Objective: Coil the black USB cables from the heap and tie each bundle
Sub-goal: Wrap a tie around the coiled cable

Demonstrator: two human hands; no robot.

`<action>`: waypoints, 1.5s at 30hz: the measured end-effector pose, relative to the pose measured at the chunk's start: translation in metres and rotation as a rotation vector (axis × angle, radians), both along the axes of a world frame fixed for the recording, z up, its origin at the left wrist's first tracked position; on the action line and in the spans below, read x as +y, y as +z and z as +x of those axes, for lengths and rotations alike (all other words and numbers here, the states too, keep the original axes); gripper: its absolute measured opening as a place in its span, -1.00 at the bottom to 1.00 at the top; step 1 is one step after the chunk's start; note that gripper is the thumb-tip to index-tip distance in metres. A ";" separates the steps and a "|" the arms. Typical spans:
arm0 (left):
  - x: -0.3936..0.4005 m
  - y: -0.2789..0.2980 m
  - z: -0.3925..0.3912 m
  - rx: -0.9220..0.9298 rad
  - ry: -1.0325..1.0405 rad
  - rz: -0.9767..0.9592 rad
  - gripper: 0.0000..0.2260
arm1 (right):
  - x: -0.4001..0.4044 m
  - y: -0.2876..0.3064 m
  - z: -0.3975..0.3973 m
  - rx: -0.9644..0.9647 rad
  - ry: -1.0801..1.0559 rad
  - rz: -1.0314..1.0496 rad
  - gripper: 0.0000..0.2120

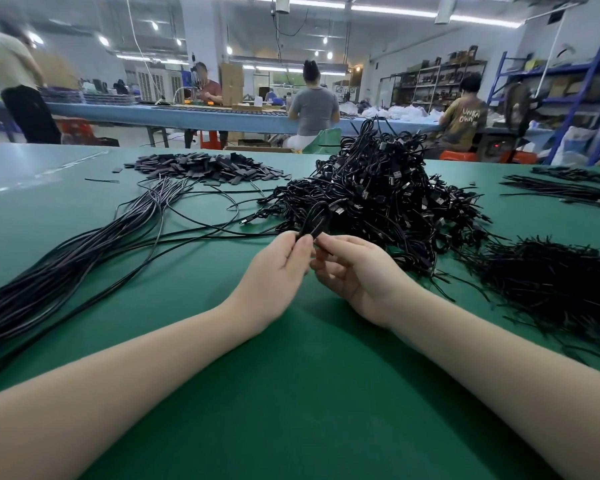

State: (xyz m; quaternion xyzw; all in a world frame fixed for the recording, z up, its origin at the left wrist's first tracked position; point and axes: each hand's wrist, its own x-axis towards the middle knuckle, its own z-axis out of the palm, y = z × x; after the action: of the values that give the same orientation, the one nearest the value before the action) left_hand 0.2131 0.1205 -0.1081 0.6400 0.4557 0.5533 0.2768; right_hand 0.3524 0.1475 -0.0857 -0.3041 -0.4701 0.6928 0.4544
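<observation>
Landmark: the big heap of coiled cables (378, 202), mid-bench; every place below is given from it.
Coil in hand: a small loop of black USB cable (315, 221), held up just on my side of the heap, so the finished bundle has a short way to go.
Left grip: my left hand (278, 265) pinches the base of the loop, fingers curled round the strands, to keep the turns from springing apart.
Right grip: my right hand (352, 271) has thumb and forefinger closed on the strands beside the left, other fingers loosely curled; whether a tie is between them I cannot tell.
Loose cables: a long straight sheaf (84, 247) lies left of the heap, its ends fanned toward me for easy drawing.
Ties: a bristly pile of short black ties (548, 282) sits right of the heap, near my right hand, I judge for quick picking.
Tabs: flat dark pieces (208, 168) left of the heap, farther back.
Bench: green mat (291, 393) under my forearms.
Step, as I judge: coil formed, tying next.
</observation>
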 end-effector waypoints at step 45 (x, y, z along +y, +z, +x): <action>-0.017 0.016 0.000 0.113 -0.014 0.109 -0.72 | -0.001 -0.008 0.019 -0.713 -0.542 1.176 -0.87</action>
State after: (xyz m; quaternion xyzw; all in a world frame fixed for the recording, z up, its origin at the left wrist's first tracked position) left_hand 0.2126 0.1032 -0.0924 0.6876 0.4351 0.5383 0.2193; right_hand 0.3718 0.1466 -0.0933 -0.3225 -0.7913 0.0490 0.5171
